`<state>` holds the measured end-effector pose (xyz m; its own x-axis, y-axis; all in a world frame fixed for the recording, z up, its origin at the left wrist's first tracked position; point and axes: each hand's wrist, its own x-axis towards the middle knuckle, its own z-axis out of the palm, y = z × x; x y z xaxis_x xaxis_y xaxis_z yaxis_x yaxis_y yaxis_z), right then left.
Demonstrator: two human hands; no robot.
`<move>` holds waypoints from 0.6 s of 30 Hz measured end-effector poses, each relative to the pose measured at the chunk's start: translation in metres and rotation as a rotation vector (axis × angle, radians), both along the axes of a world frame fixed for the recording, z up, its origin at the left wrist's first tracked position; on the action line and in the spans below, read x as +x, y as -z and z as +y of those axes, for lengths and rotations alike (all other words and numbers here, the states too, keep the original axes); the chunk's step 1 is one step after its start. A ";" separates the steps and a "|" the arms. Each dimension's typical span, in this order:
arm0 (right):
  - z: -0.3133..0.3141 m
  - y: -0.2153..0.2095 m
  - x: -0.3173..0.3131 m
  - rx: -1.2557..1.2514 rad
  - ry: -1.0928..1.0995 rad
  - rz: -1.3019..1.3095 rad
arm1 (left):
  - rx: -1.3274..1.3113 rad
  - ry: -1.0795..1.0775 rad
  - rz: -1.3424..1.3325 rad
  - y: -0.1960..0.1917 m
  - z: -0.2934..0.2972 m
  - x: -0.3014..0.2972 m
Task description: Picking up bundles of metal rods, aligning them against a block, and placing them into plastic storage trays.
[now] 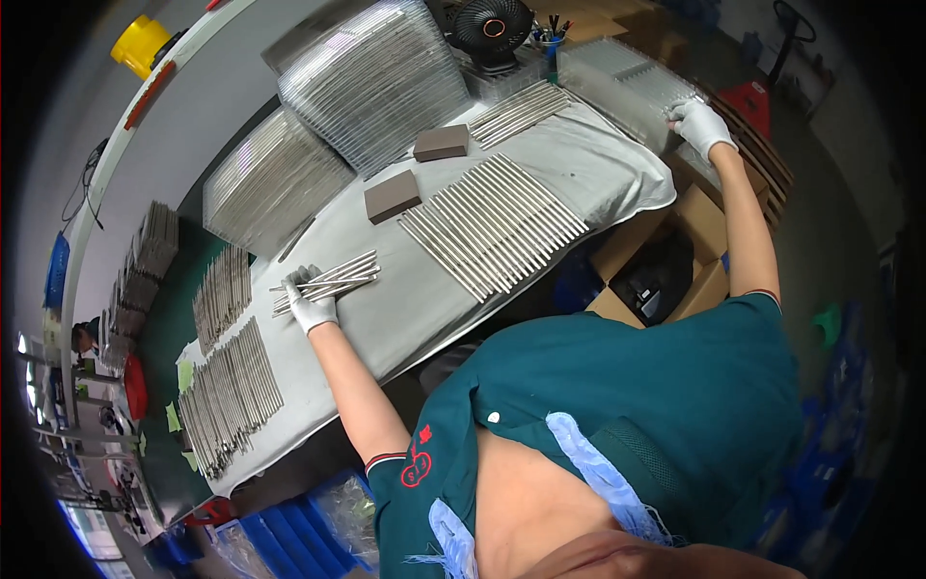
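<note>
My left hand [311, 305], in a white glove, is closed around a small bundle of thin metal rods [333, 278] lying on the grey cloth [405, 289] over the bench. My right hand [701, 124], also gloved, reaches far right and grips the edge of a stack of clear plastic trays [625, 77]. Between the two hands a long row of metal rods [494, 224] lies side by side on the cloth.
Two brown blocks [393, 195] [442, 142] sit behind the rod row. Tall stacks of clear trays [376, 82] stand at the back, next to a small black fan [492, 29]. More rod groups [230, 396] lie at the left. Cardboard boxes [666, 270] stand under the bench's right end.
</note>
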<state>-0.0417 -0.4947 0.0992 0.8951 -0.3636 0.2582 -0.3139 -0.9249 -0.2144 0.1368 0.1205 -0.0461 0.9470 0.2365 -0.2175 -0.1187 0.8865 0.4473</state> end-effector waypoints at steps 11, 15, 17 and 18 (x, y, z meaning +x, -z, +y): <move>-0.016 -0.050 0.020 0.026 0.050 0.221 | 0.043 0.008 0.004 0.004 0.001 0.008; -0.018 -0.099 0.024 -0.117 0.141 -0.123 | 0.040 -0.009 -0.008 0.005 0.000 0.009; 0.004 -0.134 0.025 -0.210 0.137 -0.269 | 0.043 -0.033 0.013 0.007 0.004 0.007; 0.010 -0.151 0.023 -0.188 0.072 -0.350 | 0.018 -0.055 0.014 0.003 -0.001 0.006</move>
